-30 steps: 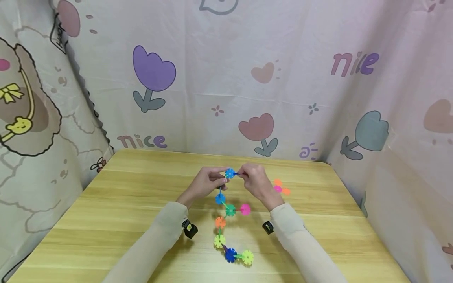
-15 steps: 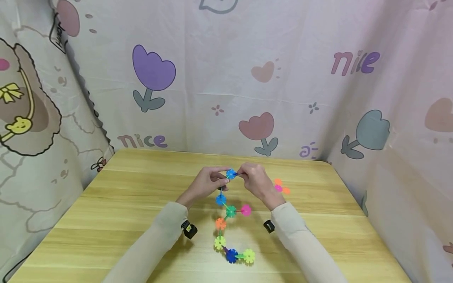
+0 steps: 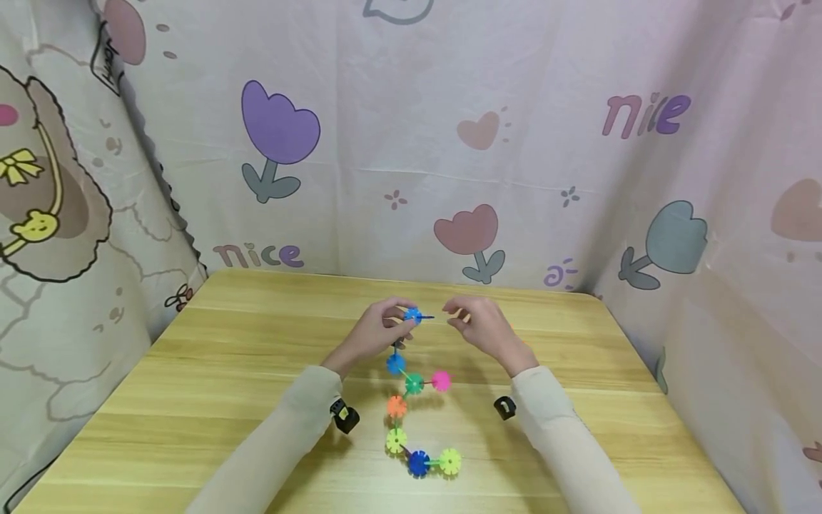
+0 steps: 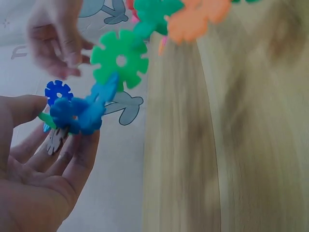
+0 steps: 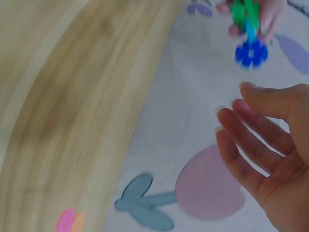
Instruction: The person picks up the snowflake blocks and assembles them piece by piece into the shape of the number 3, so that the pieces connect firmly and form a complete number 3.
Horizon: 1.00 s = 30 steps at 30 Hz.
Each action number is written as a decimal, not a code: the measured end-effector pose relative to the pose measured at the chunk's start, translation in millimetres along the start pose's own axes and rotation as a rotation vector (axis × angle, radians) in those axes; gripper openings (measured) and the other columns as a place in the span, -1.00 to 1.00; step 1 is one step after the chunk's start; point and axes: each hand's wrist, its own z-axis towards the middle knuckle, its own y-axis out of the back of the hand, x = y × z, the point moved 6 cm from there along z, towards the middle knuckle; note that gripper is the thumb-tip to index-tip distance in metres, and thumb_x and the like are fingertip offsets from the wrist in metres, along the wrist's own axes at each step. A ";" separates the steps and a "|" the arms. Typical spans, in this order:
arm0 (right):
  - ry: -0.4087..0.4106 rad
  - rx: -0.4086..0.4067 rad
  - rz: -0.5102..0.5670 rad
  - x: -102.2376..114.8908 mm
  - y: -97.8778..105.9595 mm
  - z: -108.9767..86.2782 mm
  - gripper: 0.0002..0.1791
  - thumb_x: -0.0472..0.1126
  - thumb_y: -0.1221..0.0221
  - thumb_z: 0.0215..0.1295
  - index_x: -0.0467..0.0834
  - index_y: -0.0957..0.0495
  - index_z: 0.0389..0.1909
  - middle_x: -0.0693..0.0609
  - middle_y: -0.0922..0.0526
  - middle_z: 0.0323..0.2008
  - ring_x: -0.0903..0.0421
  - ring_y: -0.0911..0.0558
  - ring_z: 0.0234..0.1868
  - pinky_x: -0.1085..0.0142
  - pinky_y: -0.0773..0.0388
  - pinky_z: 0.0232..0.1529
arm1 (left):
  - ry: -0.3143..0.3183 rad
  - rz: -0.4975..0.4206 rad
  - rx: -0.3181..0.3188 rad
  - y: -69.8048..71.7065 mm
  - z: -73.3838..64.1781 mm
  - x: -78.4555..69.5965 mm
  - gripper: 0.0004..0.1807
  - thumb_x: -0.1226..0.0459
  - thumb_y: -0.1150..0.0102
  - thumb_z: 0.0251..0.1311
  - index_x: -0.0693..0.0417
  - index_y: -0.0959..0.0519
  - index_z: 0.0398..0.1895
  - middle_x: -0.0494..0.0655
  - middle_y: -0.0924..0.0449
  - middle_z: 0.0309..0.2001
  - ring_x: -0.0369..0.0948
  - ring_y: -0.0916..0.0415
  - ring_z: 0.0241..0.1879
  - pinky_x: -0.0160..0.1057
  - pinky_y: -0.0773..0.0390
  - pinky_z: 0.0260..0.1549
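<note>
My left hand [image 3: 375,332] pinches the upper end of a chain of slotted plastic snowflake discs. Beside its fingers are a light blue disc [image 3: 413,315] and, edge-on, a dark blue disc [image 3: 428,317]; the left wrist view shows that dark blue disc [image 4: 58,91] near the thumb tip. Below the hand the chain runs through a blue disc [image 3: 395,363], a green disc [image 3: 414,384] with a pink disc [image 3: 441,381] branching right, then orange, yellow and dark blue to a yellow disc [image 3: 450,462]. My right hand [image 3: 486,328] holds nothing, its fingers loosely bent, apart from the chain.
In the right wrist view, a pink and orange piece [image 5: 67,221] lies on the wooden table [image 3: 257,335]; the right hand hides it in the head view. Patterned cloth [image 3: 385,143] hangs behind the table and at both sides.
My right hand has let go of the dark blue disc and moved right, hiding the pink and orange piece. The chain has shifted slightly left in my left hand.
</note>
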 end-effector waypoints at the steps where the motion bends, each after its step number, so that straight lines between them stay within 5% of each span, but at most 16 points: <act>1: -0.035 0.008 -0.007 -7.2 2.8 -1.1 -0.80 -0.44 -0.35 0.25 -0.21 -0.74 -0.12 -0.13 -0.82 -0.15 0.02 -0.79 -0.25 0.20 -0.76 -0.18 | 0.005 -0.004 -0.004 1.2 -0.6 -0.5 -0.62 0.26 -0.17 0.48 0.05 -0.51 0.30 0.19 -0.65 -0.03 0.08 -0.73 -0.18 0.21 -0.74 -0.16; 11: -0.293 0.124 -0.045 -85.1 6.2 -22.3 -0.82 -0.46 -0.26 0.27 -0.32 -0.72 -0.13 -0.22 -0.79 -0.19 -0.12 -0.77 -0.20 0.02 -0.73 -0.08 | 0.035 -0.020 -0.026 6.5 -1.7 -4.3 -0.70 0.36 -0.11 0.46 0.11 -0.54 0.20 0.19 -0.67 -0.04 -0.18 -0.67 -0.27 0.26 -0.73 -0.15; 18: -0.421 0.206 -0.077 -114.6 -4.5 -40.9 -0.76 -0.44 -0.28 0.19 -0.34 -0.71 -0.11 -0.26 -0.77 -0.15 -0.18 -0.72 -0.07 -0.07 -0.66 0.05 | 0.034 -0.025 -0.055 9.5 -3.3 -5.8 -0.77 0.34 -0.10 0.49 0.13 -0.55 0.13 0.13 -0.69 -0.14 -0.18 -0.67 -0.28 0.29 -0.71 -0.14; 30: -0.449 0.265 -0.117 -131.0 -17.3 -53.6 -0.77 -0.48 -0.29 0.16 -0.32 -0.70 -0.13 -0.25 -0.75 -0.19 -0.15 -0.69 -0.13 -0.06 -0.67 0.02 | 0.019 -0.013 -0.052 10.9 -3.7 -8.5 -0.74 0.33 -0.13 0.48 0.14 -0.56 0.17 0.10 -0.69 -0.16 -0.20 -0.67 -0.27 -0.10 -0.78 -0.30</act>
